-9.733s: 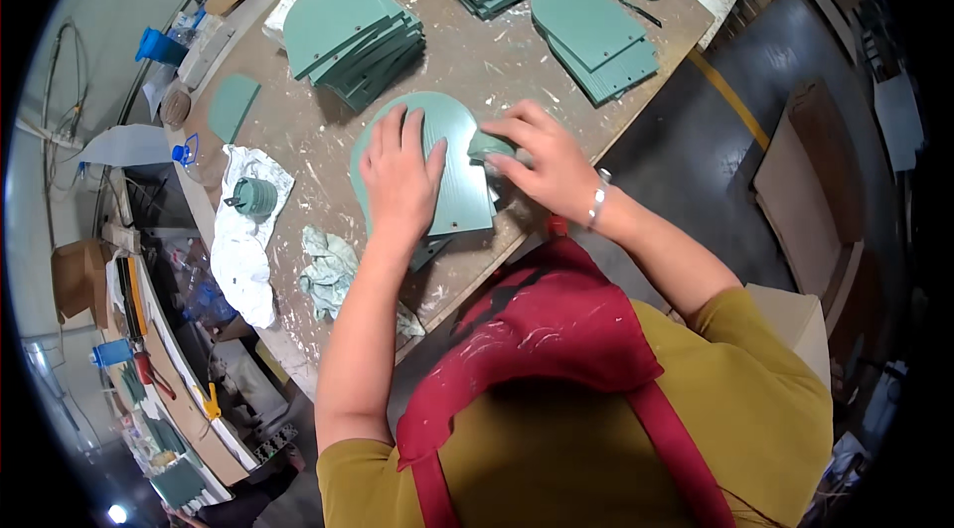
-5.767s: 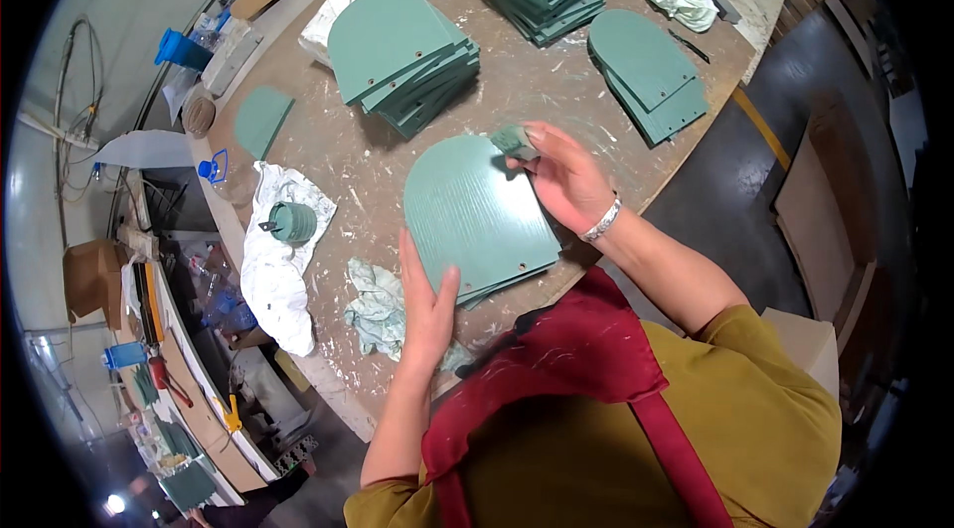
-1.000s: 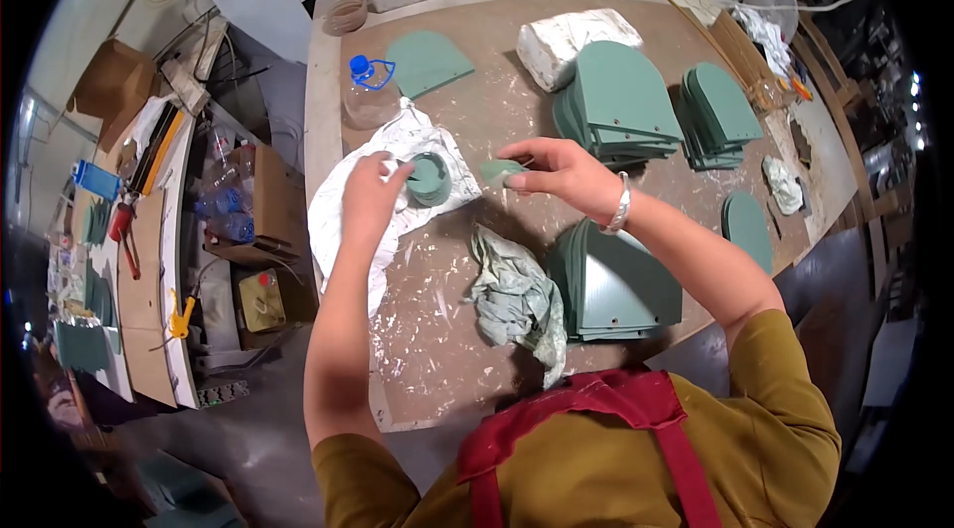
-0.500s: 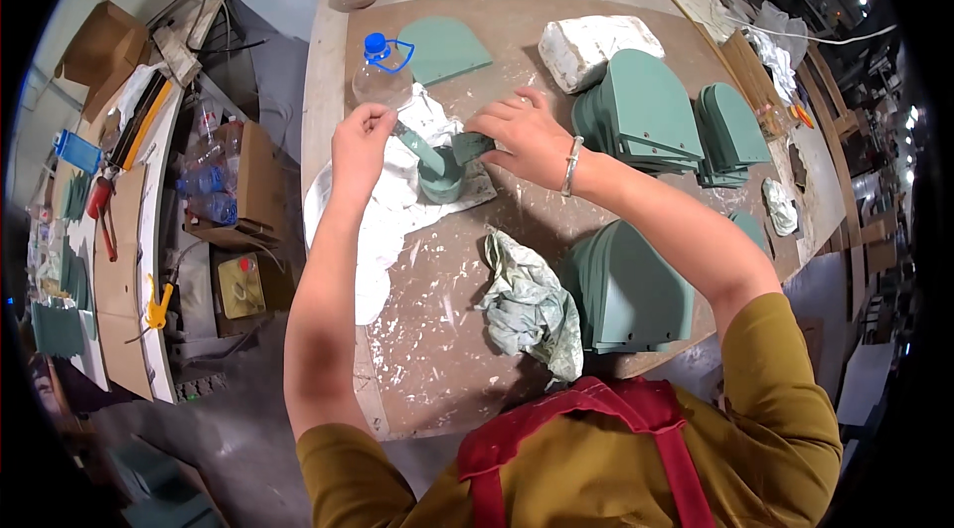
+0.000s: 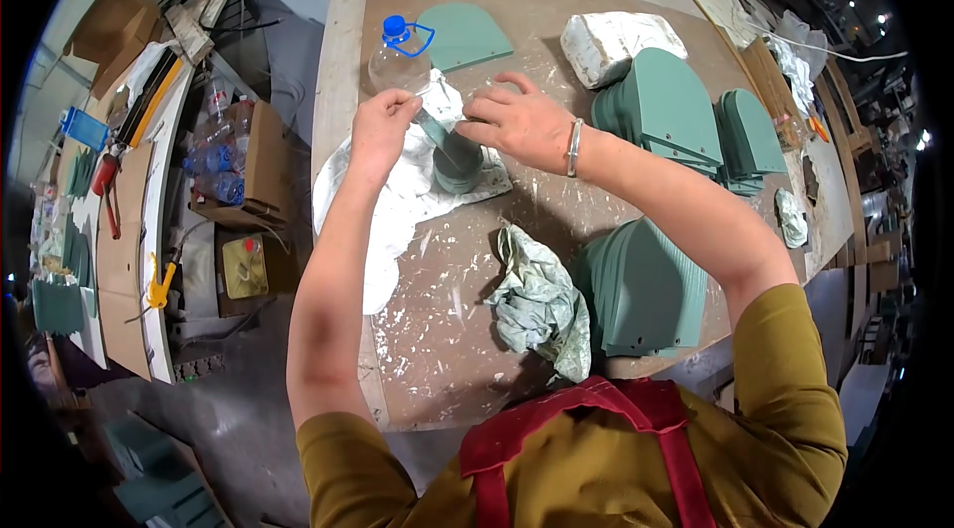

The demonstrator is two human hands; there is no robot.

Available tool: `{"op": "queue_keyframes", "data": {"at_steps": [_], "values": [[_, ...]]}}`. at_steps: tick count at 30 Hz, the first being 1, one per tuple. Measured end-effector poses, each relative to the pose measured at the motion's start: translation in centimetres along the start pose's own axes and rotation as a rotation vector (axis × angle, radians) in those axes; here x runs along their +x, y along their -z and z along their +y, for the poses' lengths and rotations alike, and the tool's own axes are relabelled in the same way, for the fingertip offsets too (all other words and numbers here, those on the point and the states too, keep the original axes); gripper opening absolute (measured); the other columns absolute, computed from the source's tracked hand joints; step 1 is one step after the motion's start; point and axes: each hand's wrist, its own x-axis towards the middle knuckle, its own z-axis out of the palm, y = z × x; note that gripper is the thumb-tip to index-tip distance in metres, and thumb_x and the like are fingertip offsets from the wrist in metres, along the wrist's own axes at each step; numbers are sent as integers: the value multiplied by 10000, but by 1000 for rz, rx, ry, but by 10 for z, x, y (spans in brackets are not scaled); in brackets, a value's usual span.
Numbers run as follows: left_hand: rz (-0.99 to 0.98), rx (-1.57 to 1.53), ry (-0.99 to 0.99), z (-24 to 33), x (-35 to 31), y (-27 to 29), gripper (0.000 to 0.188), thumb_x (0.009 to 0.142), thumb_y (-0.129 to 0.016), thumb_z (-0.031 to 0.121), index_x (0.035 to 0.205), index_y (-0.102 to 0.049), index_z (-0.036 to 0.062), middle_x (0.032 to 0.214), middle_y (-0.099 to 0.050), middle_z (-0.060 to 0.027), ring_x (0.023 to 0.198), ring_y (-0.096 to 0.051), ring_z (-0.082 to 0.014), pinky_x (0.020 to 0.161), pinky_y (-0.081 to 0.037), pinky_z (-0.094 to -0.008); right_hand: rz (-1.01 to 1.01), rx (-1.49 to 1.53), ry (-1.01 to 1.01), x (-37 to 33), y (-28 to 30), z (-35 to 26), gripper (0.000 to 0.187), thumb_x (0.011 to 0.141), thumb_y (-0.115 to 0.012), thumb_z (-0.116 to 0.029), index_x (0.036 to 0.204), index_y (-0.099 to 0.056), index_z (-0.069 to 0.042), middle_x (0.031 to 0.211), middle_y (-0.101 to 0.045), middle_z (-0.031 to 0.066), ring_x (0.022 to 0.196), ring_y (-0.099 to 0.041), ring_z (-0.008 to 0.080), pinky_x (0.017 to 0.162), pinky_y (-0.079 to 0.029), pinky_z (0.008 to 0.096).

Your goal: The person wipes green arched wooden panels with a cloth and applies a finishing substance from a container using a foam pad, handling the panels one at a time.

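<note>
My left hand (image 5: 383, 134) is closed on the end of a flat, green-coated stick (image 5: 433, 129), which slants down toward a small green cup (image 5: 458, 175). My right hand (image 5: 522, 126), with a bracelet at the wrist, is over the cup's right side. Its curled fingers pinch a small dark green flat piece (image 5: 461, 148), mostly hidden and close to the stick. Under the cup lies a crumpled white cloth (image 5: 383, 205). Just beyond my left hand stands a clear plastic bottle (image 5: 395, 66) with a blue cap and handle.
Stacks of rounded green panels stand at right (image 5: 671, 111), far right (image 5: 747, 136) and near right (image 5: 651, 290). A single green panel (image 5: 462, 34) lies beyond the bottle. A white block (image 5: 621, 46) touches the right stack. A stained crumpled cloth (image 5: 542, 304) lies nearer me.
My right hand has dipped slightly toward the cup and stick, and its green piece is now more hidden. My left hand still grips the stick. The whole view has shifted a little.
</note>
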Motion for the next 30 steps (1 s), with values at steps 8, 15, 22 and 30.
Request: {"op": "queue_keyframes", "data": {"at_steps": [8, 15, 22, 30], "values": [[2, 39, 110, 8, -7, 0, 143, 923, -659, 137, 934, -682, -4, 758, -643, -6, 667, -561, -73, 601, -430, -233, -26, 46, 3, -2, -3, -1, 326, 806, -601, -95, 1127, -622, -147, 1090, -583, 47, 1075, -574, 214, 995, -417, 421], [61, -65, 53, 20, -30, 5, 132, 899, -661, 85, 956, -667, -34, 798, -670, -58, 714, -648, -117, 649, -508, -259, -200, 1269, -904, -21, 3, -12, 254, 1004, -552, -248, 1105, -650, -37, 936, -701, 85, 782, -642, 167, 750, -526, 340], [107, 165, -235, 36, -64, -3, 112, 886, -670, 26, 970, -648, -46, 870, -669, -85, 784, -640, -137, 756, -528, -275, -161, 2086, -1292, -33, 8, -16, 258, 1037, -463, -205, 1150, -569, 2, 998, -677, 137, 790, -639, 193, 773, -547, 351], [131, 296, -469, 49, -88, -18, 92, 862, -674, -17, 946, -645, -38, 898, -653, -113, 782, -648, -214, 727, -529, -304, -142, 1947, -1554, -17, 3, -42, 259, 1044, -423, -207, 1123, -554, 2, 917, -671, 142, 716, -632, 202, 684, -569, 348]]}}
